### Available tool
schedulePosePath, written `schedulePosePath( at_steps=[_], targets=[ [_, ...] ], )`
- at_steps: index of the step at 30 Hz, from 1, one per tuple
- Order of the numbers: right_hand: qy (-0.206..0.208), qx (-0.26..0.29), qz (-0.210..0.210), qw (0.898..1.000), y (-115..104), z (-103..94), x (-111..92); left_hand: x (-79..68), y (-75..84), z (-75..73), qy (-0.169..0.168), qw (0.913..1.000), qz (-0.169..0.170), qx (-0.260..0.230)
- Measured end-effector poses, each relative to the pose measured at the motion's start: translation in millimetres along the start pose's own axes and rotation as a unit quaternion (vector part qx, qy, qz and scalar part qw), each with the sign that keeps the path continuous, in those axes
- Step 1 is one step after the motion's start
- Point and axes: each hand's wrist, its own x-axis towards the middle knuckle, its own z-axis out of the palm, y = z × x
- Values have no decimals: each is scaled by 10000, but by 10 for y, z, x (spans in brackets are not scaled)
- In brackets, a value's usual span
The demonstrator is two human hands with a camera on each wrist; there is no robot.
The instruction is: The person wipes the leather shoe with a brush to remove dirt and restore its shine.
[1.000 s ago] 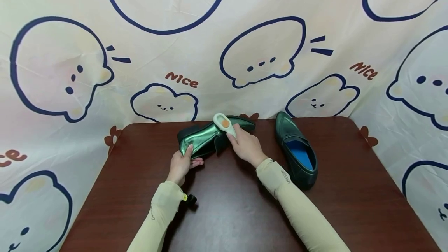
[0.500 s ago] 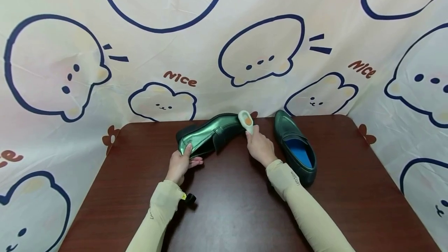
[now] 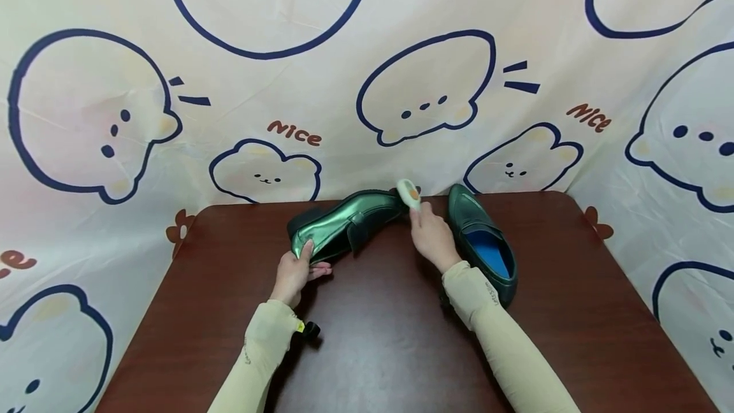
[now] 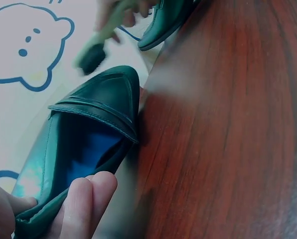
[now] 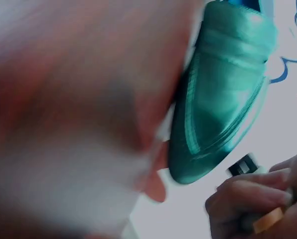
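Note:
A shiny green loafer (image 3: 332, 227) lies tilted on its side, held at the heel by my left hand (image 3: 294, 274). The thumb presses the outside and curled fingers (image 4: 81, 204) reach over the collar, beside the blue insole (image 4: 88, 147). My right hand (image 3: 434, 238) grips a small brush (image 3: 408, 194) with a pale handle and an orange spot. Its dark bristles (image 4: 92, 59) hover just past the loafer's toe, blurred in the left wrist view. In the right wrist view, the brush head (image 5: 243, 165) shows close to the toe (image 5: 208, 129).
A second green loafer (image 3: 471, 210), blue inside, stands at the back right beside my right forearm. The brown table (image 3: 367, 336) ends at a cloth backdrop (image 3: 344, 94) printed with cartoon bears. A black wrist camera (image 3: 310, 330) sticks out from my left cuff.
The brush in my right hand has moved right, from the middle of the loafer to its toe and just beyond, and turned edge-on. My left hand keeps its hold at the heel.

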Motion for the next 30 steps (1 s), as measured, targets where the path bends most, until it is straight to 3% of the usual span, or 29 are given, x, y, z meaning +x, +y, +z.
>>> schedulePosePath(
  at_steps=[4, 8, 12, 23, 30],
  targets=[
    [77, -82, -707, 9974, -215, 86, 34, -11, -29, -2, -11, 10000, -47, 37],
    [445, -564, -1028, 9921, -347, 152, 71, -8, -24, 6, -81, 9999, -111, -50],
    [848, -886, -934, 9880, -371, 134, 86, -1, -11, -5, -149, 9998, -97, -134],
    [737, -518, -582, 9942, -108, 53, 26, -16, -4, -68, -235, 9995, -172, -76],
    [903, -502, -327, 9941, 74, 33, -72, -20, 25, -53, -232, 9995, -183, 70]
  ],
)
